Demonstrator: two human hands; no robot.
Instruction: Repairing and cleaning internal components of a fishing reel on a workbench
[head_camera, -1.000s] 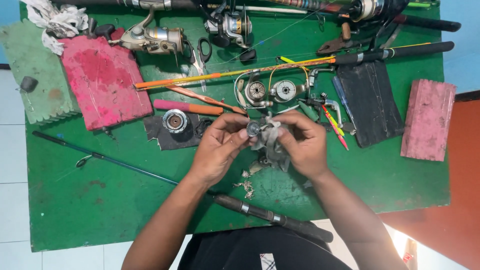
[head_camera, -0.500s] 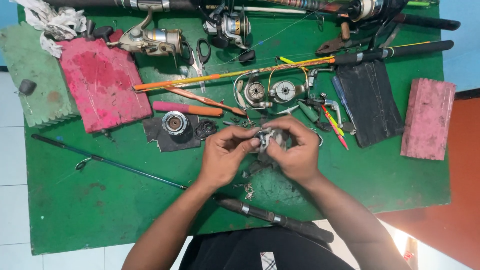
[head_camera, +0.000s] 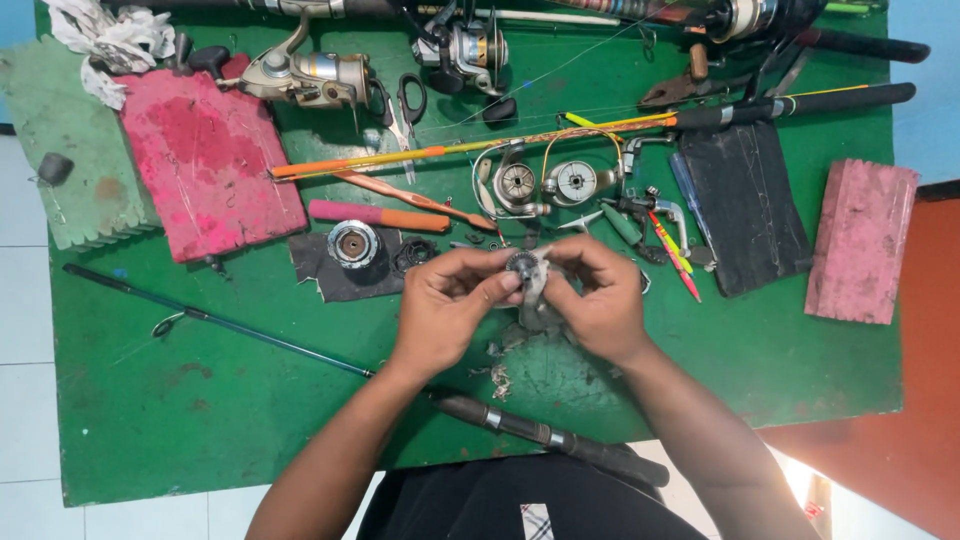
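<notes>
2 hands meet over the middle of the green table (head_camera: 180, 420), well inside its edges. The near half of the table lies mostly bare, crossed only by a thin dark rod (head_camera: 230, 325) and its thick handle (head_camera: 560, 440) by the front edge; the far half is crowded with reels, rods and tools. The left hand (head_camera: 445, 310) comes in from the lower left, fingers curled, pinching a small dark gear (head_camera: 520, 265) at its fingertips. The right hand (head_camera: 598, 300) comes in from the lower right, fingers closed around a grey rag (head_camera: 535, 305) just under the gear. A spool (head_camera: 352, 245) sits just left of the hands on a dark scrap.
</notes>
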